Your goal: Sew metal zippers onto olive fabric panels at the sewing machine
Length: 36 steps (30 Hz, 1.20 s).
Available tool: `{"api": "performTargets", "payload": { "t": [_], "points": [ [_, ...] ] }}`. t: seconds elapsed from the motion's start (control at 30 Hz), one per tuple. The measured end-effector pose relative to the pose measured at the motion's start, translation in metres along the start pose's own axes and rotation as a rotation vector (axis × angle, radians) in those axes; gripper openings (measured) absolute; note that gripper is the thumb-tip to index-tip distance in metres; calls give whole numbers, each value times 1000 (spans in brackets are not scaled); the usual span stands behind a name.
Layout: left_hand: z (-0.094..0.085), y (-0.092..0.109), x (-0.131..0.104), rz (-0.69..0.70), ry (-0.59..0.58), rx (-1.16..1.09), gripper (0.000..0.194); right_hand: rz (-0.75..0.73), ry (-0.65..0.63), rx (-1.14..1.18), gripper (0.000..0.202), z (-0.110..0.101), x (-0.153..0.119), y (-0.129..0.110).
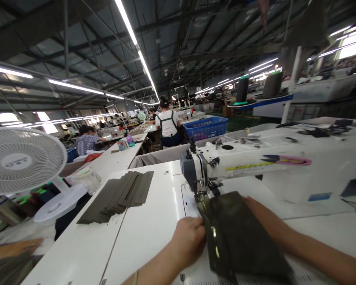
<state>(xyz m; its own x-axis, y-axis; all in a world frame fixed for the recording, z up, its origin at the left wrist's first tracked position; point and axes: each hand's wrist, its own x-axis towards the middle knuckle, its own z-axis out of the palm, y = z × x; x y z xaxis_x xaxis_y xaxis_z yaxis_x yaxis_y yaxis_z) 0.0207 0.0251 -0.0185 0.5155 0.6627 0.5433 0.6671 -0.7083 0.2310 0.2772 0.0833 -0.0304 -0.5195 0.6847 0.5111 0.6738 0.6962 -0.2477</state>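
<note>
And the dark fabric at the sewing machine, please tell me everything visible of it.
The olive fabric looks smooth and matte, with shiny yellowish spots along its left strip. It lies on the white table, its far end at the sewing machine. The left hand touches its left edge; the right hand is partly hidden behind it.

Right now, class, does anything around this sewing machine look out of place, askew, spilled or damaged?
Nothing looks clearly spilled or damaged. Slightly odd: the pink-handled snips rest against the side of the sewing machine, with no holder visible. The stacked olive pieces on the table are fanned unevenly, though that may be deliberate.
</note>
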Motion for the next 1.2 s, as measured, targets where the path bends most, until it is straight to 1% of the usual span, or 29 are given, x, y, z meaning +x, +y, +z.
{"api": "performTargets", "payload": {
  "t": [0.03,0.1,0.17,0.23,0.3,0.33,0.43,0.5,0.57,0.63,0.7,0.77,0.83,0.93,1.0,1.07,1.13,1.2],
  "points": [
    [-2,3,-4,43,-44,-9,11,-9,-16,9,22,2,-2,4],
    [-6,4,-4,53,-104,-24,13,-13,-49,53,22,12,-5,9],
    [-5,0,3,5,-115,3,20,0,-46,91,25,20,-9,13],
    [3,-6,11,-31,-111,82,27,33,-12,145,30,23,-13,18],
    [16,-13,16,-41,-126,183,33,127,4,246,37,19,-14,24],
    [23,-16,16,-42,-137,235,32,200,5,299,40,15,-12,26],
    [40,-22,11,-20,-161,383,23,442,-10,364,52,6,4,29],
    [46,-26,8,9,-156,451,18,520,-29,330,55,5,18,30],
    [47,-28,8,21,-115,467,14,528,-45,285,48,9,29,32],
    [45,-27,9,9,-71,438,11,506,-29,230,38,16,35,36],
    [41,-23,12,-7,-37,409,7,477,-5,158,31,22,36,41],
    [36,-17,15,-13,-9,403,7,445,9,74,27,25,34,44],
    [33,-12,16,-23,14,395,9,397,15,-15,21,25,33,42],
    [31,-10,17,-72,39,340,11,292,39,-124,18,25,37,25],
    [33,-12,16,-99,57,284,13,160,59,-146,21,28,40,5],
    [34,-14,15,-123,77,229,13,-31,99,-119,21,35,41,-15],
    [35,-16,13,-175,132,202,12,-186,148,-77,24,44,39,-30],
    [34,-18,11,-218,189,207,18,-235,163,-34,29,52,36,-36]
  ]
}}
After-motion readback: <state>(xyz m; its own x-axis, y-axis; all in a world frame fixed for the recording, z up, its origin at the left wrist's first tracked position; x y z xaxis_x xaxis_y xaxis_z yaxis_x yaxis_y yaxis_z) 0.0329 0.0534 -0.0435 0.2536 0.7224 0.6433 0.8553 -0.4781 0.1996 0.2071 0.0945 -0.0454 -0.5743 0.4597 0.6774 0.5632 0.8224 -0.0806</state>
